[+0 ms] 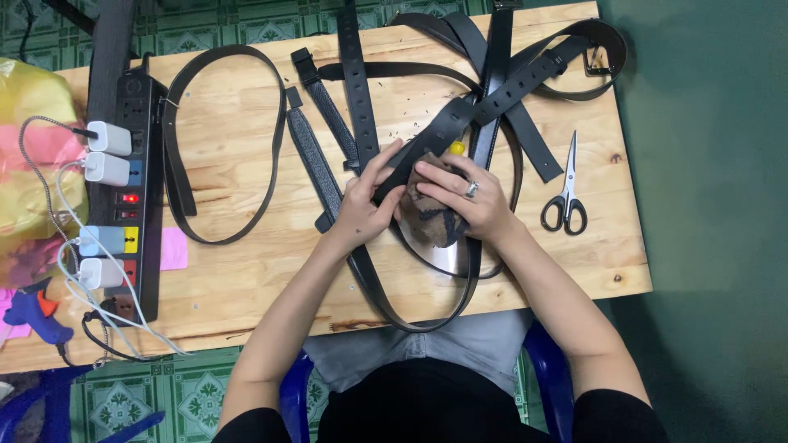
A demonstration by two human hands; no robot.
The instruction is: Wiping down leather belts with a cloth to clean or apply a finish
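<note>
My left hand (367, 207) presses down on a black leather belt (427, 143) that runs diagonally across the wooden table (246, 271). My right hand (466, 197), with a ring on one finger, grips a dark patterned cloth (432, 220) wrapped over an object with a yellow tip (456, 148) and a shiny metal base (447, 256). The cloth-covered object rests on the belt right beside my left fingers. Several other black belts (359, 90) lie spread over the tabletop around both hands.
Black-handled scissors (565, 197) lie to the right of my hands. A black power strip (134, 189) with white chargers and cables runs along the left edge. A blue glue gun (34, 312) and a yellow-pink plastic bag (33, 164) are at far left. A pink note (173, 248) sits by the strip.
</note>
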